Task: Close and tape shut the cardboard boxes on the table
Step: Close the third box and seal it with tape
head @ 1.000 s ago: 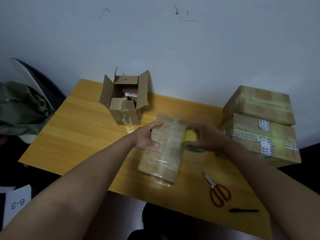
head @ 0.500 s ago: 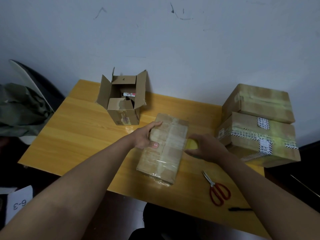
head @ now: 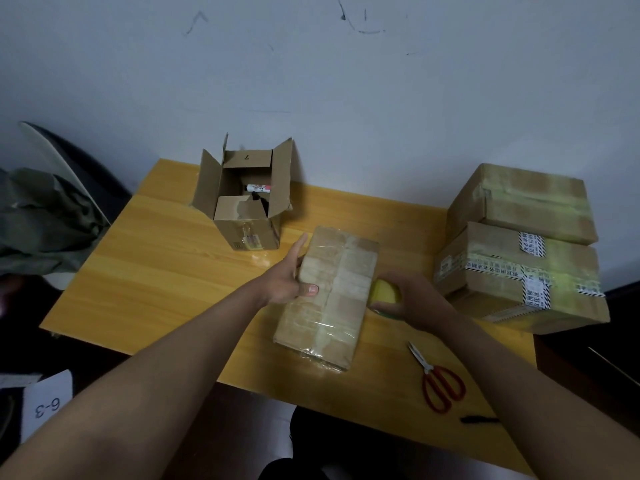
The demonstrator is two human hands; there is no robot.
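Surface (head: 166, 271) of yellow wood carries everything here; at its right edge two taped boxes (head: 519, 271) sit stacked, sealed and out of the work; at the back left an open box (head: 242, 209) stands with its flaps up, not yet closed, and looks light and thin-walled, so its flaps would probably bend easily and want folding from their free edges. In the middle lies the flat box (head: 332, 296), long and low, wrapped in glossy clear tape; that skin is likely slick under a palm, and the card beneath seems stiff enough to take pressure, so holding it by its long sides appears safer than pressing on the taped top. The left hand (head: 291, 275) does just that, its fingers straight along the box's left side and the thumb laid on top; the right hand (head: 412, 303) is curled round the tape roll (head: 384, 292), a yellowish ring held against the box's right side; the roll is rigid and light by the look of it, best gripped round its rim. Scissors (head: 440, 382) with red handles lie near the front edge, with a dark pen (head: 479, 419) just beyond them.
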